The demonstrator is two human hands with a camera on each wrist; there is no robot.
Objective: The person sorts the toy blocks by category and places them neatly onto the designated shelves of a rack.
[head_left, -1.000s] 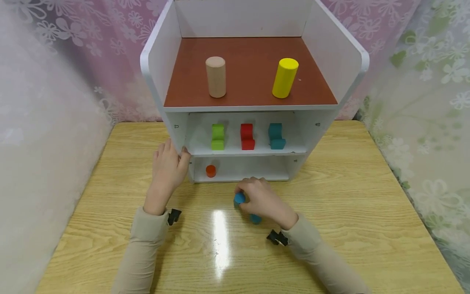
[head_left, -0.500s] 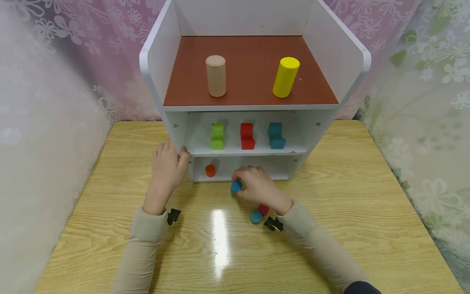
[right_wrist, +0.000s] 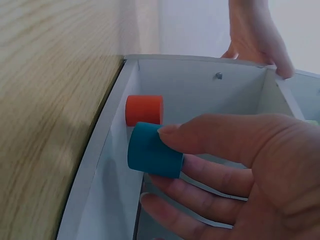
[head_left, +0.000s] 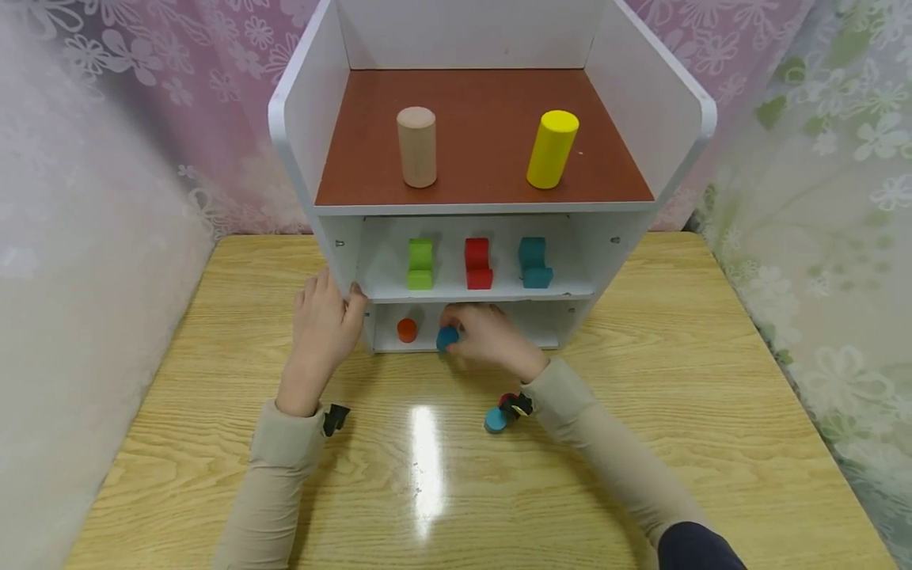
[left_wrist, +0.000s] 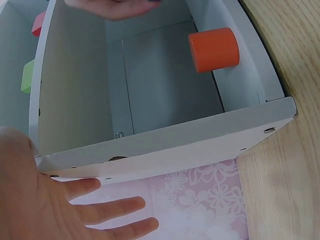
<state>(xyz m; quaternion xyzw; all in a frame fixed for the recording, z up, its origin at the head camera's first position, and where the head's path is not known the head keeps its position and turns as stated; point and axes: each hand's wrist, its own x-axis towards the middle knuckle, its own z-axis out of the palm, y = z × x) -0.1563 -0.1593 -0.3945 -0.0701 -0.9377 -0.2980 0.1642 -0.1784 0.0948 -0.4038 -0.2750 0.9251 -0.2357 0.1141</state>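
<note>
In the head view my right hand point(head_left: 492, 336) pinches a blue cylinder block point(head_left: 447, 339) between thumb and fingers at the front of the bottom shelf. The right wrist view has this blue block point(right_wrist: 154, 150) just before an orange cylinder block point(right_wrist: 144, 110), which stands on the same shelf. My left hand point(head_left: 324, 332) rests against the left side of the white shelf unit point(head_left: 456, 210), thumb at the front edge. Its fingers point(left_wrist: 112, 210) stretch out straight along the outer side in the left wrist view.
Green point(head_left: 420, 265), red point(head_left: 478, 264) and teal point(head_left: 534, 263) curved blocks stand on the middle shelf. On top are a plain wooden cylinder point(head_left: 417, 148) and a yellow cylinder point(head_left: 552, 150). Another blue block point(head_left: 495, 420) lies on the table beside a partly hidden red block point(head_left: 507, 398).
My right hand has carried the blue block forward and slightly left from the table to the bottom shelf, beside the orange block. My left hand has stayed in place.
</note>
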